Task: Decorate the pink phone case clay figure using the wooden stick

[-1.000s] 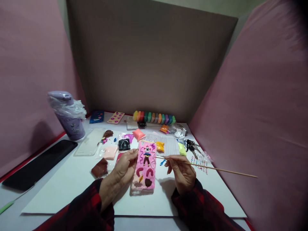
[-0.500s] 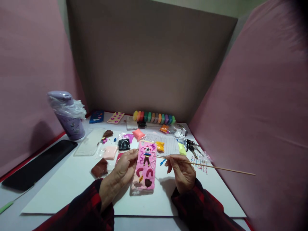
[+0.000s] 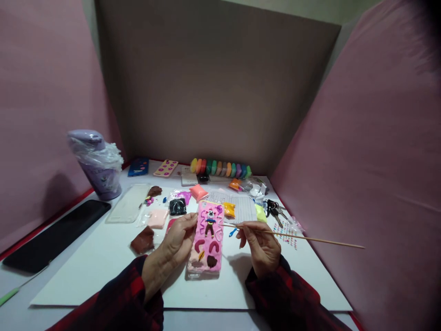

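Note:
My left hand (image 3: 177,241) grips the left edge of a phone case (image 3: 206,239) covered in pink clay. On the case sit a small clay figure (image 3: 210,223), curved red pieces and a dark brown lump (image 3: 212,261). Between the thumb and fingers of my right hand (image 3: 260,243) is a thin wooden skewer (image 3: 310,239), its left tip at the case's right part beside the figure. Whether the tip touches the clay I cannot tell. A small blue tool (image 3: 233,232) lies behind, between the case and my right hand.
Clay packets surround the case: black (image 3: 178,207), brown (image 3: 142,241), coral (image 3: 199,192) and orange (image 3: 229,210). A clear phone case (image 3: 127,203) and a purple bottle (image 3: 99,170) stand left. Keys (image 3: 274,209) and a gem sticker sheet (image 3: 285,234) lie right. A row of coloured clay (image 3: 220,168) is at the back.
The skewer has shifted slightly left, its tip now over the right part of the pink case. Both hands stay almost where they were.

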A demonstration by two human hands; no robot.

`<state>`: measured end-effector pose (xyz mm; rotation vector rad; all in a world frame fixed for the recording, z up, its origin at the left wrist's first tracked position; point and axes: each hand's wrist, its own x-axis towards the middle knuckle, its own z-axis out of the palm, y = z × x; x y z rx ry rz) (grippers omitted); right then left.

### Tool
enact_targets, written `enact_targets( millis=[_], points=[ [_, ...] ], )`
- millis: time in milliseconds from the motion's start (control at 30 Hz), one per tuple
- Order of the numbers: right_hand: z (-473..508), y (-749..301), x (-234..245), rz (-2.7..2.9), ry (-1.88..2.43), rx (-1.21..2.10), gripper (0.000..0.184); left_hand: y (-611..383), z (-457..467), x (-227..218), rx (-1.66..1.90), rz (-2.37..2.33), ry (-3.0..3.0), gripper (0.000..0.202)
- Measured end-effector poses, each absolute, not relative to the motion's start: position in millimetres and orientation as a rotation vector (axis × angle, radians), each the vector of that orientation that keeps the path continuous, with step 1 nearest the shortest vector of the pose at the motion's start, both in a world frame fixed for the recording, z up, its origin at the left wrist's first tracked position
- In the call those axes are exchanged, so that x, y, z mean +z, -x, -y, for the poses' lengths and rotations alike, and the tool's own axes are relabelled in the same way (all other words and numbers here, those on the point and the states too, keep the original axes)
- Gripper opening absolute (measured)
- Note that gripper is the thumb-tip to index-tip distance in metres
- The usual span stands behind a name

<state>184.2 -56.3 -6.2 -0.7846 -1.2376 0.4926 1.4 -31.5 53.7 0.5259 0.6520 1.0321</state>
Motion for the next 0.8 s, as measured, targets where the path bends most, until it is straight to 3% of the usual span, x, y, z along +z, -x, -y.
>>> enact_targets(
  millis=[800],
  points=[
    [54.0,-185.4,-7.1,1.196,0.755,0.532,0.009,2.2,43.1,62.6,1.082,-0.656,-0.523,0.01]
  ],
)
